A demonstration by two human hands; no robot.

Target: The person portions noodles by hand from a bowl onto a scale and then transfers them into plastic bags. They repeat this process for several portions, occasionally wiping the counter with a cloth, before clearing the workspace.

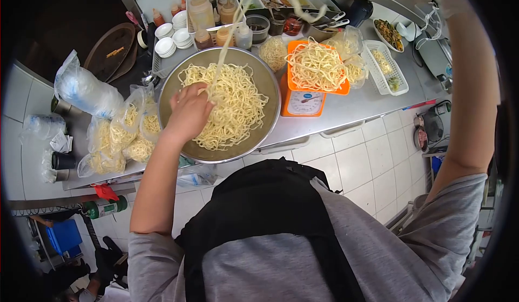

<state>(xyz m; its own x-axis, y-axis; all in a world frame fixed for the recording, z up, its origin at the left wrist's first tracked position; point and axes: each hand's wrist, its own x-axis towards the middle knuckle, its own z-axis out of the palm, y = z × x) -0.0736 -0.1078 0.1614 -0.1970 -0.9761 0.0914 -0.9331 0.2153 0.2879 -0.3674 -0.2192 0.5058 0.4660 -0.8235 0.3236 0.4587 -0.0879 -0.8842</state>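
Noodles (243, 105) lie in one bowl (227, 155) (left hand (189, 110) above), beside one scale (304, 106).

I'm not making out one readable word or number from here. Right of the frame's centre, the scale (304, 104) is showing fine marks and a small blue badge (308, 95) on its face, all coming out too tiny to read. At upper left, a bag (86, 90) is carrying blue patches, and at far left a packet (61, 141) is bearing marks; neither is yielding any lettering.
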